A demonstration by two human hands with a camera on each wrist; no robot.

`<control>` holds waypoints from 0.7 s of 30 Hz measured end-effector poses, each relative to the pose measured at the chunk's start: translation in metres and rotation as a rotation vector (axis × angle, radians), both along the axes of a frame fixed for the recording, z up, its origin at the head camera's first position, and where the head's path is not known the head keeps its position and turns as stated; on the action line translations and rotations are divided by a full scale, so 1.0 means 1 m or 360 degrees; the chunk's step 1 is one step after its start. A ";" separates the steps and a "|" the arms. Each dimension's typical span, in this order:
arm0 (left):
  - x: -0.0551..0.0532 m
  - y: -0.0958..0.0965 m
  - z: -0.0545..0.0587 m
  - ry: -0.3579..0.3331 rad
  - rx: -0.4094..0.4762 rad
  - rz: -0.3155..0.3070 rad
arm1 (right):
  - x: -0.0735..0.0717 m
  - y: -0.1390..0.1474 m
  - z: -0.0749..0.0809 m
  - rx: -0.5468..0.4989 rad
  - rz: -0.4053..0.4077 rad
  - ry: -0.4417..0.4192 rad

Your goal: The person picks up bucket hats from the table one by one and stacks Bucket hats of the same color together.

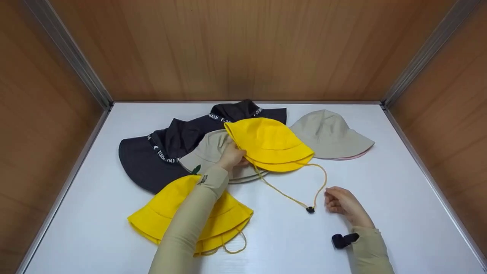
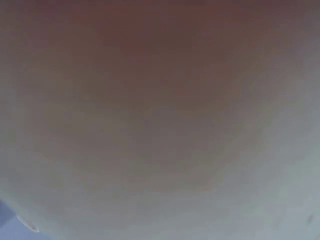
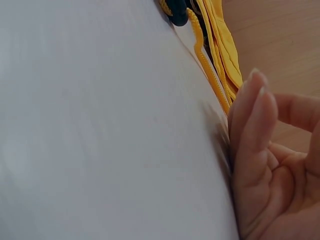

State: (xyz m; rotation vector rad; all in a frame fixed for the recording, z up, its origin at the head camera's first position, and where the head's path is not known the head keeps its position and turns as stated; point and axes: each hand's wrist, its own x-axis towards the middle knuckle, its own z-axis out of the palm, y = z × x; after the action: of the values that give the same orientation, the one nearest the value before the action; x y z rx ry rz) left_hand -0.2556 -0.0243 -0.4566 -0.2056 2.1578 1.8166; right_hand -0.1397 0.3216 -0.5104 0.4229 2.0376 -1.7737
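Observation:
My left hand (image 1: 233, 155) pinches the left edge of a yellow bucket hat (image 1: 272, 142), its fingertips partly hidden behind the brim. A yellow chin cord hangs from this hat down to a black cord stopper (image 1: 310, 209). Beneath the hat and hand lies a beige bucket hat (image 1: 207, 150), partly covered. Just right of the cord, my right hand (image 1: 344, 205) rests low by the white table with loosely curled fingers and holds nothing. The right wrist view shows those fingers (image 3: 257, 125) near the yellow cord (image 3: 202, 55). Only a close blur fills the left wrist view.
Under my left forearm lies a second yellow bucket hat (image 1: 163, 207). Dark hats with white lettering (image 1: 137, 160) spread across the back left. Another beige hat (image 1: 323, 133) sits at the back right. Wood-patterned panels (image 1: 243, 49) enclose the white table (image 1: 395, 182) on three sides.

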 end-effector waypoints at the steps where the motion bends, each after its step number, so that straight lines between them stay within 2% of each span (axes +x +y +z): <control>1: 0.001 0.001 0.000 0.0027 -0.0001 0.0009 | 0.000 0.000 0.000 0.0005 -0.0002 -0.0002; 6: 0.003 0.006 0.004 0.0158 0.0021 0.0032 | 0.001 -0.001 -0.001 0.0012 -0.0021 -0.0008; 10: 0.007 0.007 0.011 0.0234 0.0054 0.0050 | 0.000 -0.002 0.000 0.0025 -0.0020 -0.0007; 14: 0.014 0.004 0.021 0.0257 0.0142 0.0031 | 0.002 -0.003 0.000 0.0053 -0.0003 0.0001; 17: 0.020 0.001 0.028 0.0243 0.0278 0.0004 | 0.002 -0.003 0.000 0.0050 -0.0009 0.0008; 21: 0.029 -0.002 0.038 0.0268 0.0390 -0.0024 | 0.002 -0.003 0.001 0.0006 -0.0003 0.0004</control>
State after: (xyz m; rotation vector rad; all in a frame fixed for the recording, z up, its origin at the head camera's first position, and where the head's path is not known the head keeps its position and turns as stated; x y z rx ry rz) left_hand -0.2269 -0.0261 -0.4182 0.0207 2.0093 2.1349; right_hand -0.1372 0.3189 -0.5096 0.4240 2.0433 -1.7728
